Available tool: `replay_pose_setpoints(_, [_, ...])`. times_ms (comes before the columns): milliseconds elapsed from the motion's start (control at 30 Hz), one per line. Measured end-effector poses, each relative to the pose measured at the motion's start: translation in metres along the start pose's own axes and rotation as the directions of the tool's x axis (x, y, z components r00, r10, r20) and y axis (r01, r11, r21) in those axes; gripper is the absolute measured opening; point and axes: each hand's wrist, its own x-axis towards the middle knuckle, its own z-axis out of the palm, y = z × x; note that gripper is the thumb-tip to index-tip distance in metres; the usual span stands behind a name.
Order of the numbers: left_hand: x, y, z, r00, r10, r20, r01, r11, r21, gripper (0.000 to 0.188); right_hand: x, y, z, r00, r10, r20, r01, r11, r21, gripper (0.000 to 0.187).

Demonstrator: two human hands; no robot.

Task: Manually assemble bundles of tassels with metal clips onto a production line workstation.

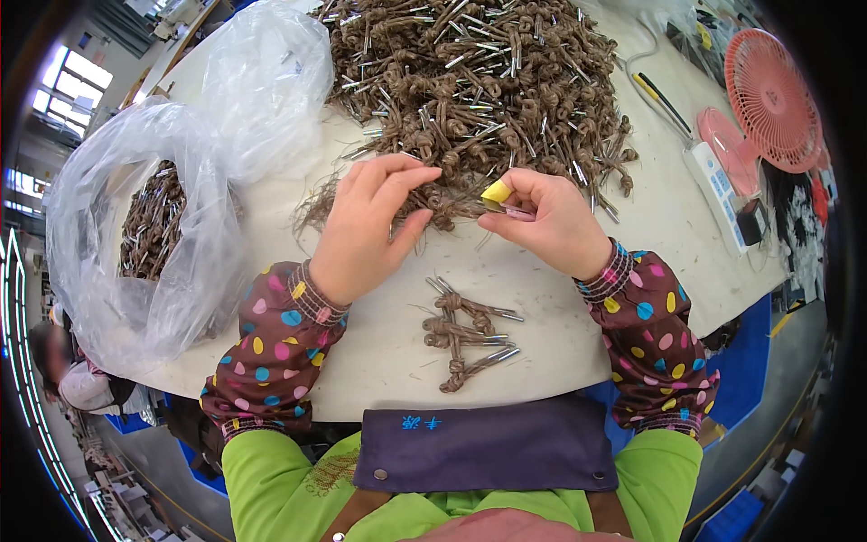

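My left hand [372,221] is over the near edge of a big heap of knotted brown cords [479,90] with silvery metal tips. Its fingers are slightly bent and the thumb stands apart, with no object visible between them. My right hand [553,219] is closed in a pinch around a small tool with a yellow part [496,191]; most of it is hidden by the fingers, so its kind is unclear. Loose brown fibres [316,206] lie beside my left hand. Nearer to me, several knotted cords [465,330] lie apart from the heap.
At the left, an open clear plastic bag [90,226] holds more knotted cords. Another clear bag [266,86] lies behind it. On the right are a pink fan [774,99], a white power strip [718,199] and a yellow-and-black pen-like tool [662,101]. The pale table's [551,352] edge curves before me.
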Motion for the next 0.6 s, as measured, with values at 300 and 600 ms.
replay_pose_setpoints(300, [-0.007,0.007,0.008,0.983,0.054,0.173,-0.056,0.998,0.007,0.028,-0.002,-0.003,0.005,0.996,0.035,0.076,-0.041,0.996,0.080,0.017])
replay_pose_setpoints(600, [-0.010,-0.004,0.012,0.964,-0.170,0.204,0.245,0.864,-0.440,0.019,0.000,-0.003,0.006,0.991,0.062,0.119,-0.106,0.904,0.413,0.022])
